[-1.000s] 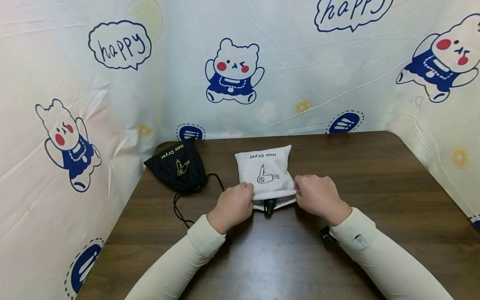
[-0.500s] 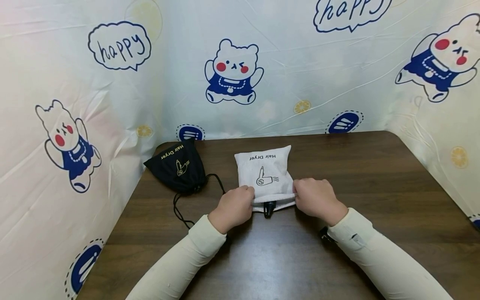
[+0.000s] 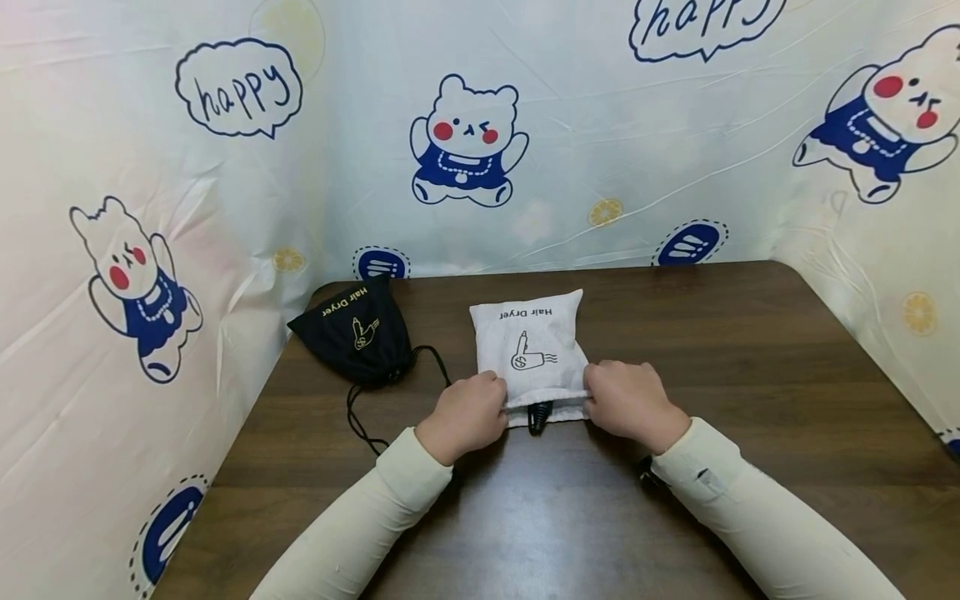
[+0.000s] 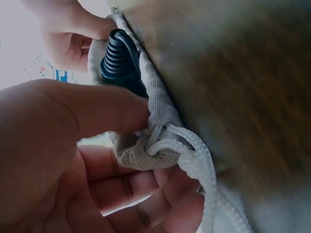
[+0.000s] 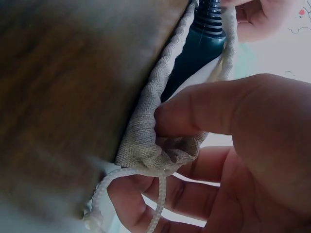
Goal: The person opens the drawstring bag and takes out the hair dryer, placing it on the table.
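Note:
A white cloth drawstring bag marked "Hair Dryer" lies on the table, its mouth facing me. My left hand pinches the left corner of the mouth, thumb inside and fingers outside. At the opposite corner my right hand pinches the hem in the same way. Between them the black ribbed cord end of a hair dryer pokes out of the opening; the rest of it is inside the cloth. White cord hangs from the left corner, and a cord loop from the right one.
A black drawstring bag, also printed "Hair Dryer", sits at the table's back left, its black cord trailing toward my left forearm. Behind the brown wooden table hangs a curtain printed with bears.
My right hand has shifted slightly left and toward me, bringing the upper hem of the white bag's mouth lower. The left hand has barely moved and the black bag stays put.

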Tool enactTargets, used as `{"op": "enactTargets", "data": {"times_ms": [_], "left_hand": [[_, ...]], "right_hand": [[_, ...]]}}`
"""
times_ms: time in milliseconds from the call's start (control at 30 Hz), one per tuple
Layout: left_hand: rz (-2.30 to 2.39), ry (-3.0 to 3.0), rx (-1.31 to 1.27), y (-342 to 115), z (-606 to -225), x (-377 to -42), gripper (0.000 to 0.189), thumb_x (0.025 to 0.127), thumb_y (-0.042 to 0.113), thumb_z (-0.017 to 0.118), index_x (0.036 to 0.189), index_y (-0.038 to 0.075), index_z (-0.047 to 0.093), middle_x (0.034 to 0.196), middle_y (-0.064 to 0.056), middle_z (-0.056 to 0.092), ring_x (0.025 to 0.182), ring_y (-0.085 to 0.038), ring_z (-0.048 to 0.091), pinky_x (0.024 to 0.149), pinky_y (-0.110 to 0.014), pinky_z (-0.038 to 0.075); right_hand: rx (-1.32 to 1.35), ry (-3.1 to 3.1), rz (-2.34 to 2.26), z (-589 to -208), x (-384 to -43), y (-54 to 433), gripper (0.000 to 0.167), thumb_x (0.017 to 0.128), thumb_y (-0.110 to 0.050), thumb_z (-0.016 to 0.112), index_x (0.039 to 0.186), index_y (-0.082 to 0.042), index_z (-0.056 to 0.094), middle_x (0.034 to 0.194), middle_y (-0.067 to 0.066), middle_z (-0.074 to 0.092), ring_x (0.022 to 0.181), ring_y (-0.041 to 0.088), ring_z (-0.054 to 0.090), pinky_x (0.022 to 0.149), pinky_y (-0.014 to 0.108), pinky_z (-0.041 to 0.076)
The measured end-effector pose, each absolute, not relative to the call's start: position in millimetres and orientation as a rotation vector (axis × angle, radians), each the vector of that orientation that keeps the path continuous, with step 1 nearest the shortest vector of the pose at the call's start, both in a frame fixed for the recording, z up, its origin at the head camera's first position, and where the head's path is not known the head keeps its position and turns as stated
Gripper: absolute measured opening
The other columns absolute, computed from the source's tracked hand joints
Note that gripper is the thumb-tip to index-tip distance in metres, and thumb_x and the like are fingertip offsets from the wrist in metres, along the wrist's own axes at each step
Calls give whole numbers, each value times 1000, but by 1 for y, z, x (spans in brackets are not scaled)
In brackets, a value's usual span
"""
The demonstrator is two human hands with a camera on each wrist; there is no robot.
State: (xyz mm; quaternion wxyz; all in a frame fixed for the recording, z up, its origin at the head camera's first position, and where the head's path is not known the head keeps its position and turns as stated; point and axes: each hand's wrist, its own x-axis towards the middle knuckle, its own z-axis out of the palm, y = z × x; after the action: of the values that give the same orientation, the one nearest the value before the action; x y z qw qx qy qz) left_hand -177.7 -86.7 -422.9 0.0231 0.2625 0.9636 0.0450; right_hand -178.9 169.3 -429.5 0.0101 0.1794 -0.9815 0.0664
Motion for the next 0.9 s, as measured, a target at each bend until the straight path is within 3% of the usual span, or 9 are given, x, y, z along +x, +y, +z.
{"op": "enactTargets", "data": {"times_ms": [233, 433, 900], "left_hand": [[162, 2929, 845, -89, -424, -180, 6, 92, 8, 70, 96, 12, 70, 90, -3, 60, 70, -16, 57, 58, -31, 49], [181, 2872, 815, -90, -422, -181, 6, 93, 7, 69, 97, 11, 67, 95, -4, 60, 70, -16, 55, 59, -32, 48], [134, 2839, 814, -90, -423, -182, 12, 91, 4, 67, 103, 7, 65, 99, -6, 58, 67, -16, 51, 59, -31, 46]], "right_hand": [[578, -3076, 218, -430, -182, 172, 22, 82, -6, 64, 69, -22, 56, 73, -2, 57, 68, 21, 61, 51, 47, 45], [600, -3133, 195, -429, -183, 172, 21, 81, -3, 60, 67, -18, 59, 79, 3, 59, 69, 25, 63, 54, 49, 49], [586, -3162, 266, -428, -186, 174, 24, 79, 1, 63, 66, -19, 58, 82, 4, 60, 74, 22, 61, 55, 47, 47]]}}
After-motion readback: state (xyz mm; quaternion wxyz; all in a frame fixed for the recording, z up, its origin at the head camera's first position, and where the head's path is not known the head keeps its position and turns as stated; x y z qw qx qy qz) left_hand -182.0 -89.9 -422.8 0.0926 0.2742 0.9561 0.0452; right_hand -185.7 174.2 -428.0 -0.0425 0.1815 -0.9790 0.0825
